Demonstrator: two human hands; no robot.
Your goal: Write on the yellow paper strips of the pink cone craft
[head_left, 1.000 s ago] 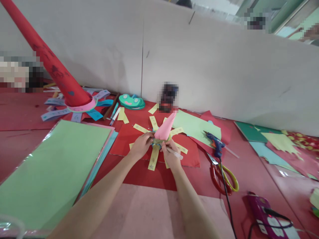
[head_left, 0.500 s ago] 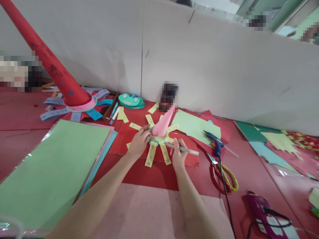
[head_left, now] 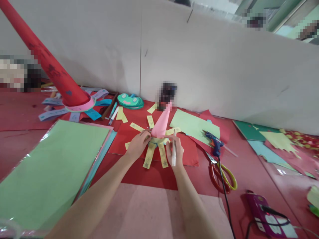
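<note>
A pink paper cone (head_left: 160,124) stands on a red sheet, with yellow paper strips (head_left: 149,156) spread out round its base. The strips carry drawn stars and marks, and a yellow band rings the cone's foot. My left hand (head_left: 137,143) is closed on the left side of the base, its fingertips at the band. On the other side, my right hand (head_left: 176,149) keeps a whitish marker pen (head_left: 173,154) tucked in it, while its extended finger touches the base's right edge. The cone's tip overlaps a blurred dark patch.
Right of the cone lie a green sheet (head_left: 194,122), a blue glue gun (head_left: 214,142) with a cord, and scissors (head_left: 223,177). A purple power box (head_left: 260,212) is at lower right. Wrapped green paper (head_left: 54,169) and a tall red cone (head_left: 59,79) occupy the left.
My right hand has swung the pen from lying sideways to nearly upright and brought its fingers onto the cone's base. The cone and its strips have shifted and turned slightly.
</note>
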